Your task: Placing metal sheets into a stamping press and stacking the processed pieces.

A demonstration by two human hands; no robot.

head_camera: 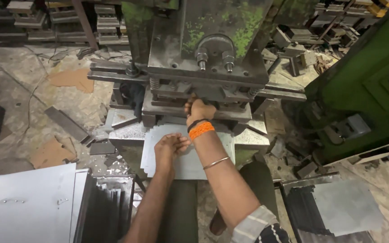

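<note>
Now, sheet: a flat grey metal sheet (pixel 187 155) is laid on the press bed (pixel 127 131).
Left hand (pixel 169 146): pressed flat on the sheet, fingers spread.
Right hand (pixel 198 109): reached under the press die (pixel 203 92); grip cannot be told.
Surroundings: stacked sheets (pixel 109 207) at left, cut sheets (pixel 338 204) at right, cardboard scraps (pixel 73 80) on a dirty floor.

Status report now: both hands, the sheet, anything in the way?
Left hand flat on metal sheet. Right hand reaching into press, at the die. Sheet lies on press bed. Nothing blocking seen.
</note>
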